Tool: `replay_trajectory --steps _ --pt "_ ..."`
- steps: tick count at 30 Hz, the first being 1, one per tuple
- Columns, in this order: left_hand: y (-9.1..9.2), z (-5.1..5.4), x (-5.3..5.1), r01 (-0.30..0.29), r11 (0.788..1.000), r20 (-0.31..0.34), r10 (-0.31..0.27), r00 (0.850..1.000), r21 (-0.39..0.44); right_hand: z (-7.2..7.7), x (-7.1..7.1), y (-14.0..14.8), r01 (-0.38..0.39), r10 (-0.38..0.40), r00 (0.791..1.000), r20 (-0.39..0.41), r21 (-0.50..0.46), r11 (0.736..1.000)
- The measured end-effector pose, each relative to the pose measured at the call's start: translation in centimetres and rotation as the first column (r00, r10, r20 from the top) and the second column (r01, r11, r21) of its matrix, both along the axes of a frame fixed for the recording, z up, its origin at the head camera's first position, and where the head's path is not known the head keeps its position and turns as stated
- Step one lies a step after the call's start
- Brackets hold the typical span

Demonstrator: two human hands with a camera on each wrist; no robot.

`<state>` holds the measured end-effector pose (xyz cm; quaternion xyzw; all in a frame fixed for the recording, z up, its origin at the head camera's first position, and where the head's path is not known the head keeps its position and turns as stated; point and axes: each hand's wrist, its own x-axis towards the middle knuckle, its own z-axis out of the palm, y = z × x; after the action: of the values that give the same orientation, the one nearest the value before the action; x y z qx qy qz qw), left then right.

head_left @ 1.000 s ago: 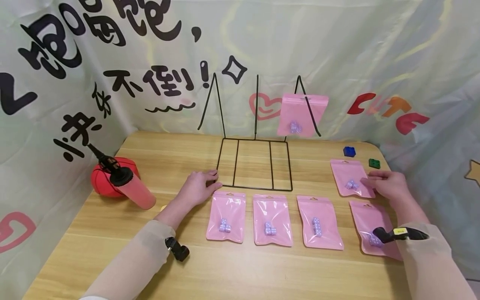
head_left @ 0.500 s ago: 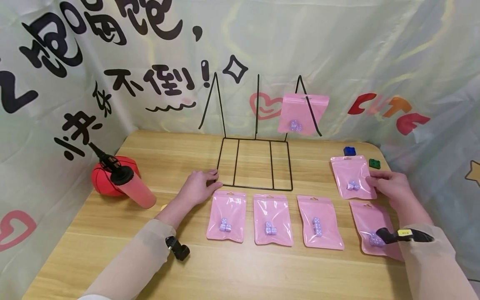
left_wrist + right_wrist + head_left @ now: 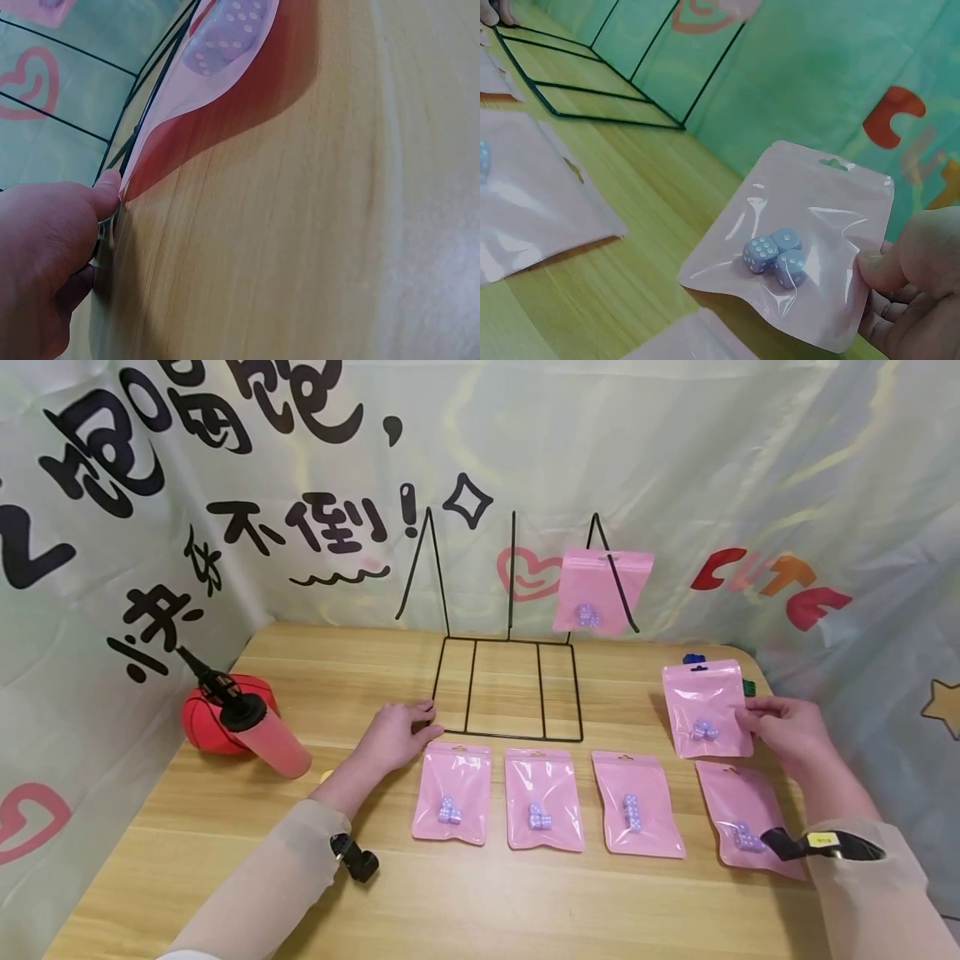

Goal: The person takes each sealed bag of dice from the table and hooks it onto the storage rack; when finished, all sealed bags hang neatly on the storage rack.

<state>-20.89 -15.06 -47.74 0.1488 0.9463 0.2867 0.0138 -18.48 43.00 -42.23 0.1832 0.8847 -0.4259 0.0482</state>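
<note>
My right hand [image 3: 787,727] pinches the right edge of a pink zip bag [image 3: 707,714], thumb in front. Purple dice [image 3: 778,255] show through its clear face, and its hang hole is at the top. The bag stands tilted up off the table. My left hand [image 3: 393,735] holds the front left corner of a black wire display rack [image 3: 506,737], thumb and fingers about the wire. From the rack's right hook hangs another pink dice bag [image 3: 600,581]. In the left wrist view, the thumb lies beside the corner of a table bag [image 3: 169,101].
Several pink dice bags, such as the leftmost bag [image 3: 452,781] and the rightmost bag [image 3: 750,810], lie in a row before the rack. A blue block [image 3: 693,658] and a green block [image 3: 749,687] sit behind the held bag. A pink tumbler [image 3: 276,743] and red ball [image 3: 197,718] are left.
The right hand has raised the bag's top edge from lying nearly flat to standing tilted, now partly covering the blue and green blocks. The left hand stays at the rack corner.
</note>
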Motion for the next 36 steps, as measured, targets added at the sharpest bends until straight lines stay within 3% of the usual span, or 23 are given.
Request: replay_trajectory --steps 8,13,23,36 --pt "0.0 -0.1 0.0 -0.004 1.000 -0.002 0.004 1.000 -0.001 1.6 0.8 -1.9 -0.005 0.006 0.999 -0.039 0.009 1.000" --pt "0.0 -0.3 0.1 -0.002 1.000 -0.004 0.002 1.000 0.007 2.4 1.1 -3.1 -0.010 0.010 0.994 -0.106 0.004 1.000" --pt "-0.1 -0.5 -0.1 -0.002 1.000 -0.012 0.002 1.000 0.013 3.8 2.1 -4.8 -0.047 0.018 0.976 -0.215 -0.132 0.990" --pt "0.0 -0.4 -0.1 0.003 1.000 -0.023 -0.003 1.000 0.022 6.5 4.3 -8.3 -0.108 0.005 0.925 -0.381 -0.251 0.962"
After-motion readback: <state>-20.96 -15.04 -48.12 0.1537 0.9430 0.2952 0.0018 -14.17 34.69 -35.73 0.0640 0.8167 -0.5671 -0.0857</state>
